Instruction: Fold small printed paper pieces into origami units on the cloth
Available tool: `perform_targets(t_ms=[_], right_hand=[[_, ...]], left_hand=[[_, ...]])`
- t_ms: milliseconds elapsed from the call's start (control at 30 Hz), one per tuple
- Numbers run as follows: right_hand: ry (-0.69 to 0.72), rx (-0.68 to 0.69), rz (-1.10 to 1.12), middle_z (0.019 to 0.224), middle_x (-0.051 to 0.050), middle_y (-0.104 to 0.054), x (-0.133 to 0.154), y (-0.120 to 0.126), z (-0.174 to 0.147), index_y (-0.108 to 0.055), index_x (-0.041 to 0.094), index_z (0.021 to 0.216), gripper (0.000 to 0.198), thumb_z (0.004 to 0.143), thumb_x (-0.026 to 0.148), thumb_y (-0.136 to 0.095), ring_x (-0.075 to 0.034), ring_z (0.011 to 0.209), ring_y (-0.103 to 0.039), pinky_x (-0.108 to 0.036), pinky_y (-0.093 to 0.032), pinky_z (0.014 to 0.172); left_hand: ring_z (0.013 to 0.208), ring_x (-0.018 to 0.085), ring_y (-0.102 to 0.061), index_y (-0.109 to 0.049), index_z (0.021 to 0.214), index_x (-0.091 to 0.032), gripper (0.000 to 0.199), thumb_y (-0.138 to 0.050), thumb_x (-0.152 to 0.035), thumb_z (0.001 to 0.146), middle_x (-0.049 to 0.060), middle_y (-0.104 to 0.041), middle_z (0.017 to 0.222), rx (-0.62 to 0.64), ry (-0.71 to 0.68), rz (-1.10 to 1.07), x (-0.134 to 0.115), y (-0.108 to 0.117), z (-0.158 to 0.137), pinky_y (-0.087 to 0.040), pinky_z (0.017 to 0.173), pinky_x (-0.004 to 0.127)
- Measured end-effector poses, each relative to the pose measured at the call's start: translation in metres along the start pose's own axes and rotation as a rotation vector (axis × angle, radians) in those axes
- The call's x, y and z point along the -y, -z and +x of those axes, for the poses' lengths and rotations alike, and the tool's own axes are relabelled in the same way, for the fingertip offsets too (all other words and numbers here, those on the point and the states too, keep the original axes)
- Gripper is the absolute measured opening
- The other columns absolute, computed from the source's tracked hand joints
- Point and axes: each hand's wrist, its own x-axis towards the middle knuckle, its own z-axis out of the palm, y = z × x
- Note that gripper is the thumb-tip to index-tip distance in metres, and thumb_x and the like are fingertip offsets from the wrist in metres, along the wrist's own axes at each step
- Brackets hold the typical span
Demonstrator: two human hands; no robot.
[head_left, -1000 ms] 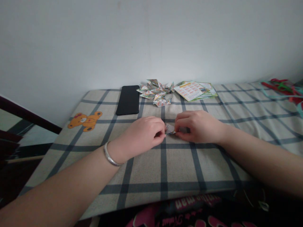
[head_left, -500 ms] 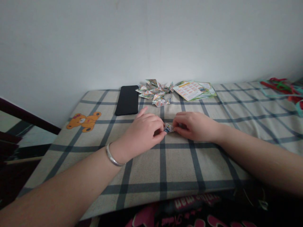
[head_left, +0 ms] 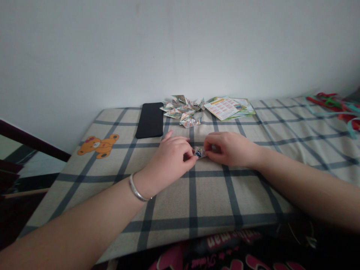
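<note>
The left hand (head_left: 174, 154) and right hand (head_left: 231, 148) pinch opposite ends of a small folded paper (head_left: 200, 152), apparently to keep it steady.

The checked tablecloth (head_left: 171, 206) suggests a home.

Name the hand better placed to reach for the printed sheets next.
Likely the right hand: the printed sheets lie almost straight beyond it, while the left hand is farther off to the left. Both pinch the small paper piece, so the right would need to let go first.
</note>
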Motion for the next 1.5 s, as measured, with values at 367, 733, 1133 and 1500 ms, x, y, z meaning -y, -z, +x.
perform_targets(t_ms=[367, 733, 1133, 1500], right_hand=[[-0.035, -0.084, 0.054, 0.082, -0.002, -0.061, -0.001, -0.014, 0.006, -0.063, 0.017, 0.082, 0.013, 0.086, 0.028, -0.056, -0.012, 0.07, -0.051, -0.025, -0.034, 0.062], [-0.074, -0.07, 0.025, 0.083, -0.003, -0.061, 0.003, -0.016, 0.008, -0.061, 0.017, 0.083, 0.011, 0.087, 0.026, -0.055, -0.013, 0.069, -0.052, -0.024, -0.035, 0.062], [-0.091, -0.099, -0.026, 0.079, -0.003, -0.061, 0.003, -0.02, 0.009, -0.058, 0.017, 0.082, 0.01, 0.086, 0.025, -0.053, -0.013, 0.068, -0.052, -0.025, -0.034, 0.06], [-0.092, -0.139, 0.06, 0.078, -0.001, -0.066, -0.004, -0.017, 0.008, -0.06, 0.018, 0.089, 0.008, 0.084, 0.022, -0.055, -0.011, 0.063, -0.055, -0.022, -0.037, 0.059]], left_hand=[[0.092, 0.02, -0.064, -0.061, 0.068, -0.019, 0.017, -0.063, -0.026, 0.083, 0.0, -0.07, 0.08, -0.002, -0.046, 0.054, 0.003, -0.001, -0.001, -0.032, 0.107, 0.055], [0.083, 0.018, -0.061, -0.06, 0.08, -0.019, 0.004, -0.064, -0.019, 0.081, 0.001, -0.067, 0.082, 0.056, -0.067, 0.03, 0.005, 0.006, 0.003, -0.043, 0.094, 0.042], [0.104, 0.021, -0.059, -0.069, 0.093, -0.02, 0.014, -0.058, -0.028, 0.09, 0.003, -0.069, 0.094, 0.11, -0.29, 0.152, 0.011, 0.01, -0.002, -0.043, 0.1, 0.041], [0.102, 0.022, -0.06, -0.072, 0.094, -0.019, 0.015, -0.057, -0.023, 0.09, 0.005, -0.067, 0.089, 0.108, -0.272, 0.239, 0.002, 0.01, -0.002, -0.053, 0.088, 0.038]])
